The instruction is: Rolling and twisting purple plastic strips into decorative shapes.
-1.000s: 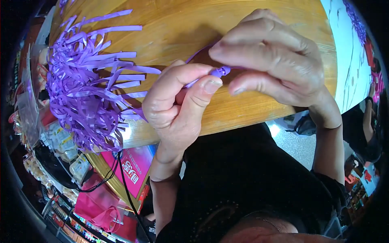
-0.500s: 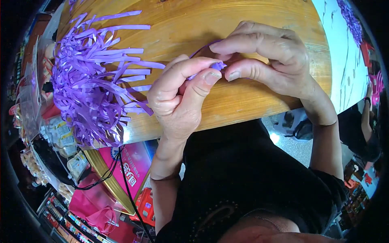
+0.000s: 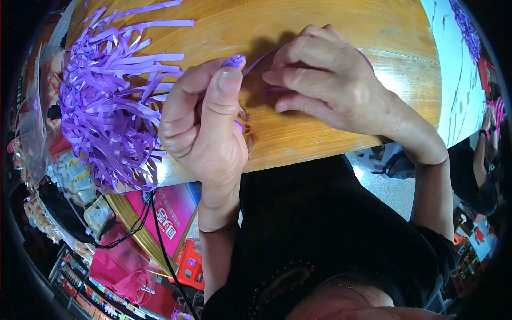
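My left hand (image 3: 205,117) is closed, pinching a small folded bud of purple ribbon (image 3: 234,61) between thumb and fingertip. A bit of purple also shows at the edge of its palm. From the bud a narrow purple ribbon (image 3: 260,62) runs right toward my right hand (image 3: 330,80) and passes behind it, showing again past the knuckles. The right hand's fingers are curled around the ribbon, with thumb and forefinger slightly apart; their exact grip is partly hidden. Left of both hands lies a large heap of purple ribbon strips (image 3: 106,112), with loose ends spreading over the wooden table (image 3: 330,13).
A white marbled surface (image 3: 453,106) adjoins the table at right, with more purple strips (image 3: 466,29) on it. Packaged goods (image 3: 74,176) crowd the left side. Below are black cables (image 3: 160,229), a gold-framed pink board (image 3: 170,213) and a red plastic stool (image 3: 189,266). Another person's arm (image 3: 480,165) shows far right.
My left hand has moved left and up with the folded bud. The right hand has drawn away from it and turned palm-down, and more ribbon shows between them.
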Tool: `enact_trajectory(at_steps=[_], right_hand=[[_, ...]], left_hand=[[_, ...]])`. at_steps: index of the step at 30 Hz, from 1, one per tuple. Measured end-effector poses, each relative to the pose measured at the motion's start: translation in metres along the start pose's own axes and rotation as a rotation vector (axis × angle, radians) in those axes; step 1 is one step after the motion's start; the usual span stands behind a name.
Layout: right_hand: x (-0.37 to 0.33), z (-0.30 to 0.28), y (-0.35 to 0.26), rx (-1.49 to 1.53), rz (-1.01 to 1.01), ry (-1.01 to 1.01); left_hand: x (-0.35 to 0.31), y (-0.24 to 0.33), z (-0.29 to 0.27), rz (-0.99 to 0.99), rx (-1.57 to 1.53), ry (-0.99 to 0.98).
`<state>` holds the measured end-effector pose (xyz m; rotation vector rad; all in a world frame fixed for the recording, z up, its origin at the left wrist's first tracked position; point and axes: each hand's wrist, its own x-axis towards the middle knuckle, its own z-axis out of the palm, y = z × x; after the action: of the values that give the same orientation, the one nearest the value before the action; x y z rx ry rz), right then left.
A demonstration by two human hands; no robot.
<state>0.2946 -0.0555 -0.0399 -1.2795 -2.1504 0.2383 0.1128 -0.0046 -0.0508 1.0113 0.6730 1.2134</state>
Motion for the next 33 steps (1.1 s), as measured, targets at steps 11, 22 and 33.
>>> enact_trajectory(at_steps=[11, 22, 33], right_hand=[[-0.002, 0.018, 0.006, -0.125, -0.029, 0.018], [0.007, -0.021, -0.014, 0.518, 0.147, 0.095], [0.005, -0.024, -0.005, 0.456, 0.12, 0.121]], left_hand=[[-0.009, 0.005, 0.002, 0.099, 0.224, -0.027], [-0.013, 0.009, -0.002, 0.267, 0.542, -0.187], [-0.01, 0.0, 0.007, 0.29, 0.452, -0.238]])
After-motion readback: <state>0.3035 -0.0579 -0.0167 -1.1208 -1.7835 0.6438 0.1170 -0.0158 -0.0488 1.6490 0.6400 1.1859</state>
